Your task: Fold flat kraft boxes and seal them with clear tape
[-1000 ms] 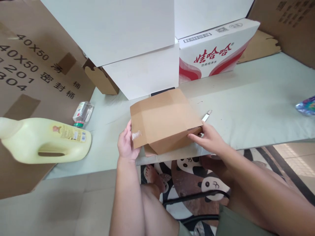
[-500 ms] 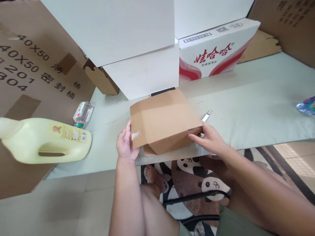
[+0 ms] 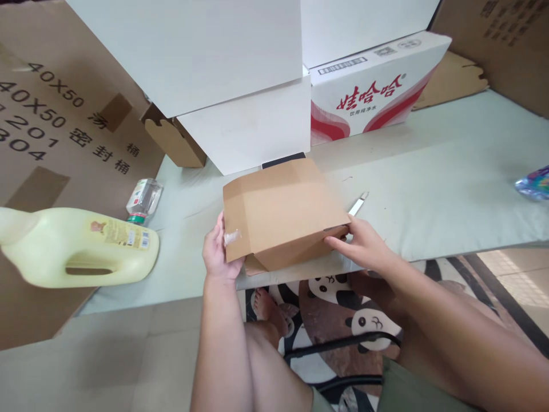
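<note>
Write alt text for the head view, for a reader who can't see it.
A person's left hand touches the taped end of a brown cardboard box while the right hand grips its other end, over a pale green tabletop. Beyond the box stand white boxes and a red-and-white carton; a pale yellow jug is at far left.

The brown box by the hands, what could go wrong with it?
The box is close to the front edge of the table, so it might slide off if nudged. The tape on its side flap might stick to the left hand. The slim white tool near the right hand could get bumped.
</note>
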`<action>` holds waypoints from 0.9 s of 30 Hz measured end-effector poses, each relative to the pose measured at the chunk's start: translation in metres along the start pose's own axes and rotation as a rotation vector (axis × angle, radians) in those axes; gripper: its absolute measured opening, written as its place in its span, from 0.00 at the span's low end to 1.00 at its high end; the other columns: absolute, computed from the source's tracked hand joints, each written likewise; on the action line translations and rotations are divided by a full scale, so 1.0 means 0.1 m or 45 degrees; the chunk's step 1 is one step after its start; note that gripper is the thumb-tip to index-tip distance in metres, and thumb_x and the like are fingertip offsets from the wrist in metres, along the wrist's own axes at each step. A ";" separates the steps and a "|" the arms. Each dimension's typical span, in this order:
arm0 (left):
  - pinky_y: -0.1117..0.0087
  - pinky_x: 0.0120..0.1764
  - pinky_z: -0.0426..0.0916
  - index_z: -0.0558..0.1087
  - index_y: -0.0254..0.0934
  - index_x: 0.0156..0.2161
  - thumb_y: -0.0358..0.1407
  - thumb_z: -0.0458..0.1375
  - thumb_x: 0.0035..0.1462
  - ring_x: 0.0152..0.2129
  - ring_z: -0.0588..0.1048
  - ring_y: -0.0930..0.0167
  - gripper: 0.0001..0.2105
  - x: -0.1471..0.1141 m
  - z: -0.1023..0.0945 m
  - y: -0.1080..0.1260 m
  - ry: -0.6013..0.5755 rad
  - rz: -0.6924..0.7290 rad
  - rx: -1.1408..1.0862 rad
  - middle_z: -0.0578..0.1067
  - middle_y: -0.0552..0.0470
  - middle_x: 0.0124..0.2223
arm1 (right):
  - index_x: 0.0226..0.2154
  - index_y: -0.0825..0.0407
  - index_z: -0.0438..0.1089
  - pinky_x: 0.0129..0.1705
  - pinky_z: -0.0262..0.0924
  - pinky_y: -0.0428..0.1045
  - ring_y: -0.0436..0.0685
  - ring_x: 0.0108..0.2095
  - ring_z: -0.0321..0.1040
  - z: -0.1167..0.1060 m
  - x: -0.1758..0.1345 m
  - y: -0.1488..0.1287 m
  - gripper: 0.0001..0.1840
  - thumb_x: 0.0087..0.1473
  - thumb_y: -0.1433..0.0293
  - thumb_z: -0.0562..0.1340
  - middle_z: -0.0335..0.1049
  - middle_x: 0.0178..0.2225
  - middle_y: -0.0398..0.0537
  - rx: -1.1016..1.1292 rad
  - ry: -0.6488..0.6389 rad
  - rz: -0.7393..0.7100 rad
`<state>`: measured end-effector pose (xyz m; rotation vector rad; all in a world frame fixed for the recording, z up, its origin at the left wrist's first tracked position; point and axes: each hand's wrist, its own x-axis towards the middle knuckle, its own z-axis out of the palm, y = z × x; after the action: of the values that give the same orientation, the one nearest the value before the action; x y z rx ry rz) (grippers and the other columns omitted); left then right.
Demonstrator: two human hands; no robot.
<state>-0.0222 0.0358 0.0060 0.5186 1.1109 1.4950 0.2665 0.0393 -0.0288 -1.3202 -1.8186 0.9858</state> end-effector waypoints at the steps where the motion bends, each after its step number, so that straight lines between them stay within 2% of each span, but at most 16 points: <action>1: 0.62 0.38 0.75 0.76 0.43 0.42 0.47 0.64 0.46 0.44 0.77 0.56 0.18 0.00 0.00 0.00 -0.008 -0.015 -0.011 0.80 0.48 0.45 | 0.46 0.52 0.70 0.35 0.69 0.56 0.65 0.40 0.75 0.00 0.00 0.00 0.19 0.54 0.60 0.62 0.78 0.43 0.55 -0.006 -0.004 -0.004; 4: 0.59 0.43 0.74 0.76 0.40 0.43 0.46 0.64 0.46 0.43 0.78 0.57 0.19 0.01 -0.01 0.00 -0.028 -0.047 -0.050 0.79 0.48 0.40 | 0.46 0.52 0.70 0.36 0.70 0.56 0.66 0.41 0.75 0.01 0.00 -0.02 0.19 0.54 0.60 0.62 0.78 0.43 0.55 -0.024 -0.009 -0.006; 12: 0.57 0.48 0.73 0.74 0.37 0.45 0.44 0.63 0.47 0.46 0.79 0.57 0.20 -0.01 0.00 0.01 -0.008 -0.055 -0.084 0.79 0.49 0.38 | 0.43 0.52 0.70 0.34 0.69 0.55 0.65 0.38 0.75 0.01 0.00 -0.04 0.17 0.54 0.59 0.62 0.79 0.40 0.54 -0.048 -0.024 -0.003; 16: 0.57 0.47 0.74 0.75 0.37 0.44 0.44 0.65 0.45 0.42 0.80 0.58 0.21 -0.01 0.00 0.01 0.013 -0.047 -0.094 0.79 0.49 0.37 | 0.42 0.51 0.71 0.34 0.69 0.55 0.65 0.38 0.75 0.01 0.00 -0.05 0.16 0.54 0.60 0.62 0.79 0.40 0.54 -0.031 -0.025 -0.003; 21: 0.59 0.44 0.74 0.75 0.38 0.43 0.45 0.64 0.46 0.42 0.79 0.58 0.20 0.01 -0.03 -0.01 0.015 -0.006 -0.052 0.79 0.48 0.39 | 0.43 0.51 0.71 0.34 0.69 0.55 0.65 0.38 0.75 0.01 -0.01 -0.04 0.17 0.54 0.59 0.63 0.79 0.40 0.54 -0.015 -0.017 0.003; 25: 0.66 0.38 0.73 0.76 0.38 0.40 0.43 0.65 0.47 0.34 0.79 0.65 0.15 0.05 -0.04 -0.04 0.059 0.038 -0.075 0.80 0.50 0.38 | 0.46 0.51 0.71 0.39 0.70 0.57 0.67 0.43 0.74 0.01 -0.01 -0.03 0.19 0.55 0.59 0.63 0.78 0.44 0.55 0.038 -0.021 0.019; 27: 0.71 0.33 0.72 0.76 0.39 0.37 0.41 0.66 0.47 0.30 0.78 0.69 0.13 0.08 -0.04 -0.08 0.129 0.085 -0.028 0.80 0.52 0.36 | 0.46 0.50 0.72 0.45 0.69 0.59 0.68 0.48 0.73 0.00 -0.01 -0.03 0.21 0.56 0.55 0.62 0.77 0.46 0.55 0.166 -0.002 -0.026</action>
<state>-0.0238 0.0410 -0.0044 0.4733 1.1639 1.6049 0.2654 0.0382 -0.0262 -1.2198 -1.7349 1.0760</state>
